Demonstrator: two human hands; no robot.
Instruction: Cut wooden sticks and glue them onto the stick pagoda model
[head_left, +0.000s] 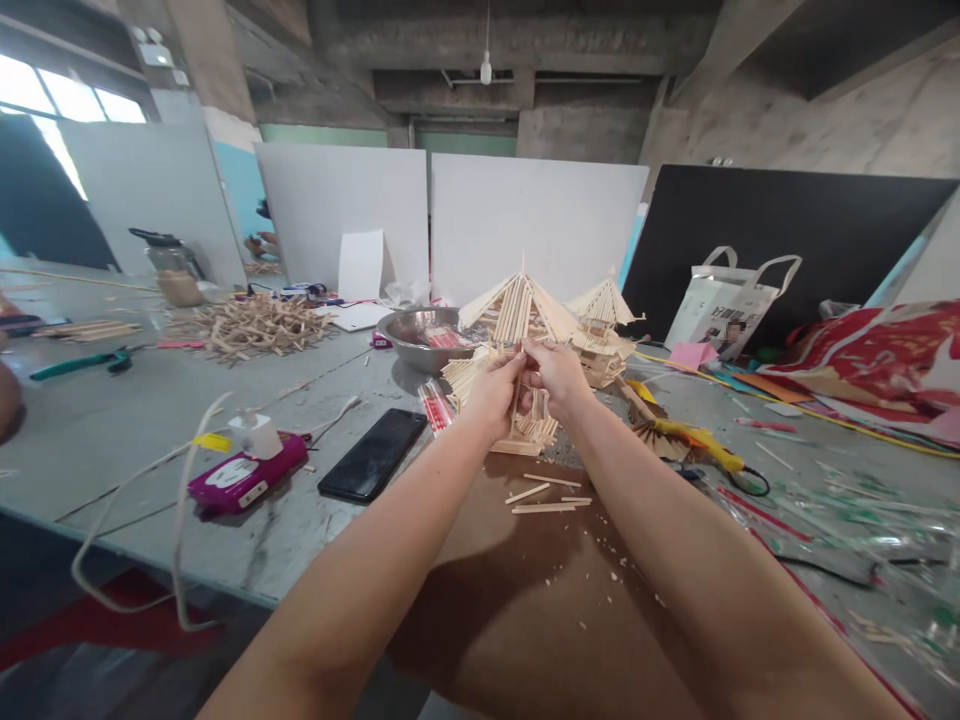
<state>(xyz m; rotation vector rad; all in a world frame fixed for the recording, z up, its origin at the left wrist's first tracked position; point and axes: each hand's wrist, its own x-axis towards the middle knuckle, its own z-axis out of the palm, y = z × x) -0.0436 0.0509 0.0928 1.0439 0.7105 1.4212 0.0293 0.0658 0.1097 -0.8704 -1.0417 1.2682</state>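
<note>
My left hand (498,396) and my right hand (556,378) meet at the fingertips in front of a pavilion model (519,306) built of thin wooden sticks. Both are closed in a pinch. A thin pale stick seems to run down from the left fingers; whatever the right fingers grip is hidden. Around and below the hands show the model's sloping lower roof (466,378) and stick base (511,446). Behind to the right stands a second stick pavilion (604,330). Several loose wooden sticks (546,508) lie on the brown board (480,610) closer to me.
Left of the model are a steel bowl (405,350), a black phone (373,455), a purple power strip (244,482) with a white cable and a heap of sticks (259,326). A yellow glue gun (701,442) and plastic scraps (885,510) lie to the right.
</note>
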